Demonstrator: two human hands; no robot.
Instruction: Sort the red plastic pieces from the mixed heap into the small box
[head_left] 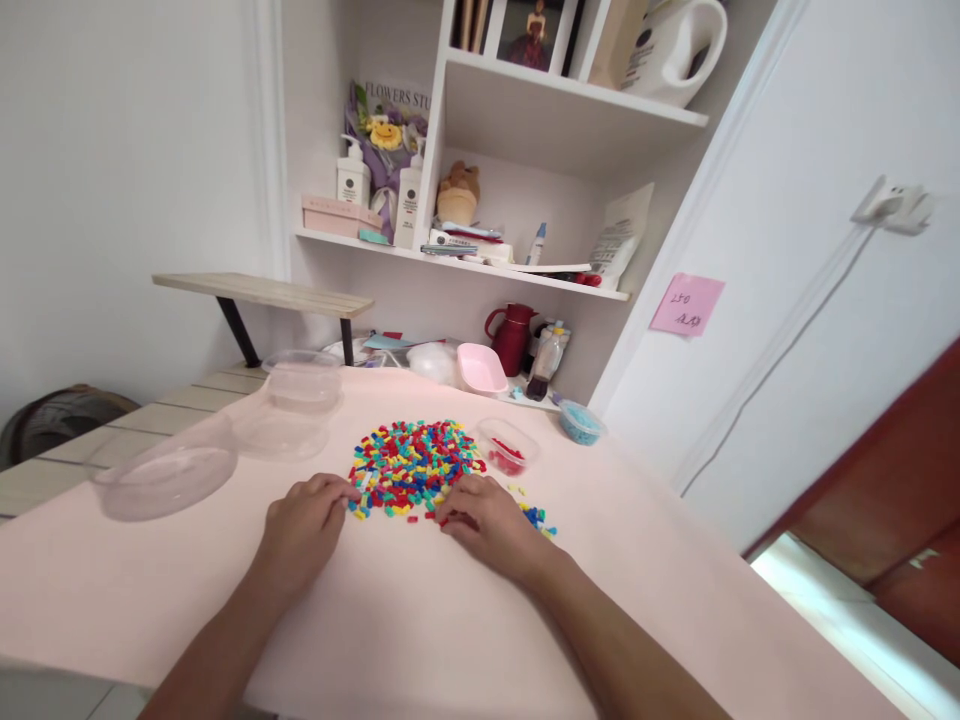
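Note:
A wide pile of small plastic bricks (409, 465) in red, yellow, blue, green and white lies on the pink table surface (420, 610). At its left edge is my left hand (309, 515), fingers curled and fingertips close together against the outer bricks. My right hand (487, 520) rests at the pile's front right, its fingers bent down toward the thumb among the bricks. Whatever either hand pinches is too small or hidden to make out. Beyond the right hand stands a clear plastic tub (525, 437) with red bricks in it. More loose bricks (538, 517) lie partly behind my right wrist.
Clear round containers (169, 480) stand on the left side. Farther back are a pink tray (481, 368), a red jug (512, 338), a bottle (546, 362) and a tub of light blue pieces (581, 423). A small wooden shelf (262, 292) overhangs the back left.

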